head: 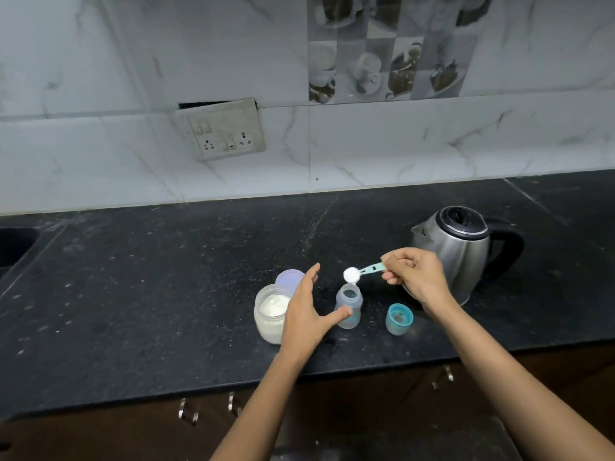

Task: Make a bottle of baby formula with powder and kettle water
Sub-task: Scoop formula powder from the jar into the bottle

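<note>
A small clear baby bottle (pixel 348 306) stands open and upright on the black counter (pixel 166 277). My right hand (pixel 416 277) pinches a teal scoop (pixel 357 273) heaped with white powder, held just above the bottle's mouth. My left hand (pixel 307 314) is open, its thumb tip touching the bottle's left side and its fingers spread in front of the open glass jar of powder (pixel 270 314). The jar's pale lid (pixel 289 280) lies behind it. The bottle's teal cap (pixel 399 319) sits to the bottle's right. A steel kettle (pixel 456 247) with a black handle stands at the right, behind my right hand.
A sink edge (pixel 13 247) shows at the far left. A wall socket panel (pixel 223 131) hangs on the tiled wall behind. Drawer handles (pixel 188 415) sit below the counter's front edge.
</note>
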Demonstrator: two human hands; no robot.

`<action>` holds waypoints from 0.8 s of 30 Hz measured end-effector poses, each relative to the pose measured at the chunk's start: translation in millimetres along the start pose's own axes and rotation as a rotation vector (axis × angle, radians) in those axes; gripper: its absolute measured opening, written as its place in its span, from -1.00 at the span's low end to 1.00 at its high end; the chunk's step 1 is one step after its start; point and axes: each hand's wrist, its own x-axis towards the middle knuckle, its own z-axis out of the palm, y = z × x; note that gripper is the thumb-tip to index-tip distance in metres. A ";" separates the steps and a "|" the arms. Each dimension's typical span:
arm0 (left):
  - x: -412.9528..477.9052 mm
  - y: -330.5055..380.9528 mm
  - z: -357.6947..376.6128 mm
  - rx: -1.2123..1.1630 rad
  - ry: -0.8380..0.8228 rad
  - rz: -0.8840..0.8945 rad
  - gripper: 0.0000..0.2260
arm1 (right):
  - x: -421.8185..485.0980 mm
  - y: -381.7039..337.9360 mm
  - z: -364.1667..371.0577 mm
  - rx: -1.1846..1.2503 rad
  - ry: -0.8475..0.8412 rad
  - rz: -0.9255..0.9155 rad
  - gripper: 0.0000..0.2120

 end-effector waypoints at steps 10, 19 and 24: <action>6.1 -27.0 36.6 0.073 -0.102 -0.146 -0.15 | -9.2 23.0 0.8 -0.123 0.070 -0.005 -0.93; 20.1 -29.8 46.4 0.035 -0.101 -0.096 -0.40 | -13.3 21.3 8.7 -0.287 0.033 -0.148 -0.94; 24.8 -32.0 46.3 0.013 -0.101 -0.049 -0.56 | -13.9 19.1 10.5 -0.881 -0.128 -0.729 -0.96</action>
